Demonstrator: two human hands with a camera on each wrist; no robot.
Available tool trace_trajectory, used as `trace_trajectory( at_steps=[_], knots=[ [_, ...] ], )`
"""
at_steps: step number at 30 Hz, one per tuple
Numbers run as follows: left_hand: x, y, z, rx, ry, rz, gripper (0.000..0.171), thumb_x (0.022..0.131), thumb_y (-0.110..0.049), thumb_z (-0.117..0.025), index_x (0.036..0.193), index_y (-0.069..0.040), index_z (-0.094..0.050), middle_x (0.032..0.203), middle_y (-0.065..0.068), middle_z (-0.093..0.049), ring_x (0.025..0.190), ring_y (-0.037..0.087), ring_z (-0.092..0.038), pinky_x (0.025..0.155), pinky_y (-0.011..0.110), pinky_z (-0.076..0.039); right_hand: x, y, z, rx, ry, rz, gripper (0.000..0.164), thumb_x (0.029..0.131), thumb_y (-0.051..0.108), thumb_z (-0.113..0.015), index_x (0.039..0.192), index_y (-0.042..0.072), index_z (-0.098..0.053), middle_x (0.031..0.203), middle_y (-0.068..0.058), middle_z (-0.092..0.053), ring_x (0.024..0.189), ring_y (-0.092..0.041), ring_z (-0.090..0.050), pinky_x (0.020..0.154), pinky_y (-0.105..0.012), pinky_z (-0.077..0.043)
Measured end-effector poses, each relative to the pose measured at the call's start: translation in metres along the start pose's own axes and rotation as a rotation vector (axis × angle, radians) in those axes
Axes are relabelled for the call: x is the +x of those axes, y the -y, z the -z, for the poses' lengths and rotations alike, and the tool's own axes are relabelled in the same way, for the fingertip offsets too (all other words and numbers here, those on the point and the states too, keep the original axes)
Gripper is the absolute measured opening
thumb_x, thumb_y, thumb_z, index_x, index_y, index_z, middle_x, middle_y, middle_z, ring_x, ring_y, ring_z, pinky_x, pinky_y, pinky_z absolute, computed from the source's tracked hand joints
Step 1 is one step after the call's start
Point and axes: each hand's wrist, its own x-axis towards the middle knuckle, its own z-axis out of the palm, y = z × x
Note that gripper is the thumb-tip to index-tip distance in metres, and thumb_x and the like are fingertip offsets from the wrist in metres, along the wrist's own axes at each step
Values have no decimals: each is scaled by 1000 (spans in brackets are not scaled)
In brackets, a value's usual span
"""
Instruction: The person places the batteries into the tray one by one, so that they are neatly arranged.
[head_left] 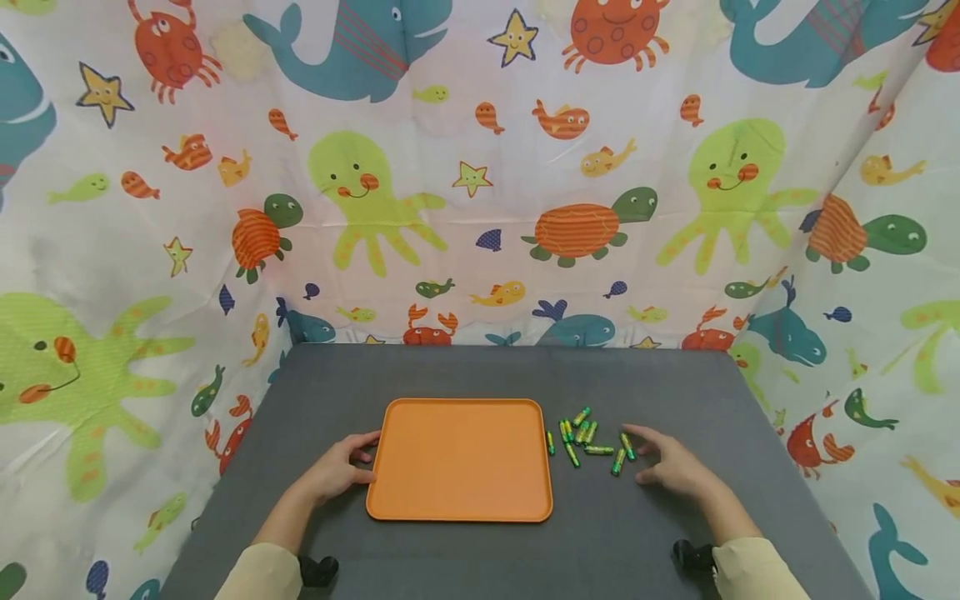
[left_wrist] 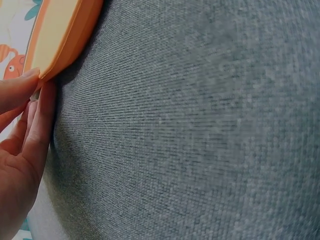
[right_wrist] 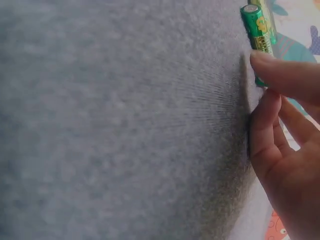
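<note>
An orange tray (head_left: pixel 459 460) lies flat on the grey table. At its left edge, my left hand (head_left: pixel 341 468) touches the rim with thumb and fingertips, the fingers mostly straight. The left wrist view brings the thumb (left_wrist: pixel 22 86) right up to the tray's corner (left_wrist: pixel 75 42). Several green and yellow batteries (head_left: pixel 585 432) lie loose to the right of the tray. My right hand (head_left: pixel 672 463) is beside the rightmost battery (head_left: pixel 627 446), thumb and fingers apart and loosely bent. In the right wrist view, the thumb overlaps part of a green battery (right_wrist: pixel 257 30).
Grey cloth covers the table (head_left: pixel 600 375). Curtains (head_left: pixel 480 167) printed with sea animals stand along its back and both sides. One battery (head_left: pixel 551 443) lies right against the tray's right edge. Dark wrist cameras (head_left: pixel 318 572) are worn on both wrists.
</note>
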Motion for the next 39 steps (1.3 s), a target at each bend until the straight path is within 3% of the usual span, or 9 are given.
trace_trajectory(
  at_steps=[6, 20, 23, 29, 33, 39],
  knots=[
    [0, 1, -1, 0, -10, 15, 80, 80, 1, -80, 151, -15, -48, 145, 12, -49, 109, 26, -54, 81, 35, -50, 5, 2, 0, -33, -7, 24, 72, 75, 1, -82, 142, 10, -57, 137, -20, -56, 114, -36, -60, 83, -47, -51],
    [3, 3, -1, -33, -7, 48, 80, 80, -2, -81, 151, -20, -49, 146, 9, -48, 110, 25, -53, 85, 37, -52, -2, 5, -1, -61, -72, 8, 56, 76, 4, -84, 129, 4, -66, 121, -18, -64, 109, -35, -64, 90, -55, -49],
    [3, 3, 0, -41, -5, 50, 80, 80, -3, -82, 151, -20, -49, 146, 9, -48, 111, 25, -53, 85, 36, -52, -1, 6, 0, 11, -70, -5, 56, 78, 3, -82, 131, 3, -64, 122, -18, -66, 110, -34, -65, 87, -47, -52],
    [2, 3, -1, -45, -4, 40, 80, 81, -3, -81, 152, -20, -48, 147, 9, -48, 111, 25, -53, 86, 37, -52, -1, 6, 5, 261, -67, 4, 61, 85, 4, -78, 141, -2, -54, 135, -26, -60, 114, -35, -67, 79, -27, -55],
    [1, 3, -1, -47, -6, 36, 80, 81, -3, -81, 152, -20, -48, 146, 10, -48, 111, 26, -53, 86, 38, -53, -2, 10, 6, 356, -73, 21, 64, 87, 6, -77, 144, -2, -50, 139, -27, -57, 115, -30, -67, 79, -25, -55],
    [0, 3, -2, -42, -13, 38, 79, 81, -3, -80, 151, -20, -48, 146, 9, -48, 111, 25, -53, 87, 39, -53, -4, 23, 5, 408, -88, 29, 65, 87, 10, -78, 145, -1, -50, 138, -28, -58, 112, -21, -69, 81, -24, -55]
  ],
)
